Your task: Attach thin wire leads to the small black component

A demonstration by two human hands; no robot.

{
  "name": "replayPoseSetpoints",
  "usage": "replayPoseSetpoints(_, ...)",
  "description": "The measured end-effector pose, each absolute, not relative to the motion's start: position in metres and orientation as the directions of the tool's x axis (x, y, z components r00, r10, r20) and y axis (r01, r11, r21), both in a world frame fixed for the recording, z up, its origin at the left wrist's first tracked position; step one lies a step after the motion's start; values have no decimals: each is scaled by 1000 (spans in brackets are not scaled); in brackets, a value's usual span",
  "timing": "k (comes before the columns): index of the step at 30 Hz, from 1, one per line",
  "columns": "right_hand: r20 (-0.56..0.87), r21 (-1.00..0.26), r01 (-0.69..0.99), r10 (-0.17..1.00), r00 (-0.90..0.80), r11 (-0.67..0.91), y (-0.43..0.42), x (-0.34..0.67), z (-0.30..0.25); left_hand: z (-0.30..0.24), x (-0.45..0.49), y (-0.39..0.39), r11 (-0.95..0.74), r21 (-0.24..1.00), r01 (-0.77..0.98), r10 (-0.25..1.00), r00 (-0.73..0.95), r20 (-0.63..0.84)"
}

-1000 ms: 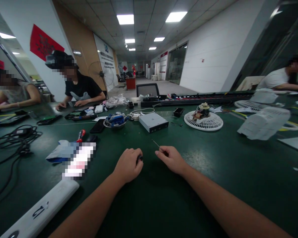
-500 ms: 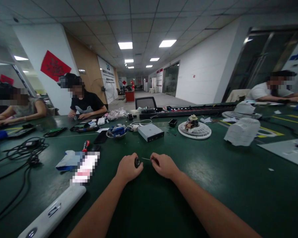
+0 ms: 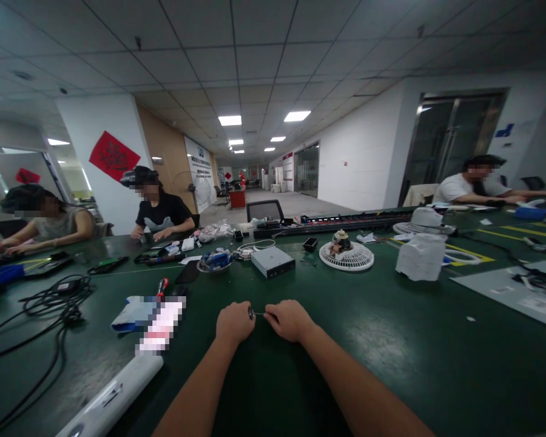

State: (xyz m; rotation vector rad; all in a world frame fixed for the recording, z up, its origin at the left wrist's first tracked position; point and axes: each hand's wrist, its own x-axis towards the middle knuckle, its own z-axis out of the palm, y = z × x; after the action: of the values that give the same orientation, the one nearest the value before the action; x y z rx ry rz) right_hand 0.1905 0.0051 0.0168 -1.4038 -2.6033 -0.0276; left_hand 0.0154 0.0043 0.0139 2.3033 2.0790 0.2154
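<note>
My left hand [image 3: 234, 322] is closed around a small dark round part [image 3: 251, 312], which shows just past its fingertips. My right hand [image 3: 289, 320] pinches a thin metal pin [image 3: 264, 314] between its fingers. The pin's tip points left and meets or nearly meets the round part; I cannot tell which. Both hands are held close together above the green work mat [image 3: 382, 328]. Most of the round part is hidden by my fingers.
A silver optical drive [image 3: 272, 262], a white fan guard [image 3: 346, 257] and a metal bowl of blue parts [image 3: 213, 262] stand ahead. Black cables [image 3: 50, 303] lie left, next to a red-handled screwdriver [image 3: 162, 288]. Co-workers [image 3: 159, 209] sit along the table.
My hands have come closer together, bringing the pin's tip to the round part. The view has tilted upward, so the table sits lower in the frame.
</note>
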Motion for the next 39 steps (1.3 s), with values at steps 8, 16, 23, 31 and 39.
replayPoseSetpoints(8,221,-94,820,815,-536,565,7,193,8,13,19,2,-72,89,993,990,61,126)
replayPoseSetpoints(16,229,-145,860,862,-452,489,7,189,8,13,22,1,-61,14,998,986,57,159)
replayPoseSetpoints(23,230,-196,856,871,-435,479,6,188,8,17,20,0,-75,60,995,991,68,115)
replayPoseSetpoints(31,198,-212,853,876,-440,476,6,182,9,16,20,0,-103,22,994,989,100,106)
replayPoseSetpoints(39,239,-255,857,888,-392,447,9,179,0,10,18,4,-76,47,996,986,68,153)
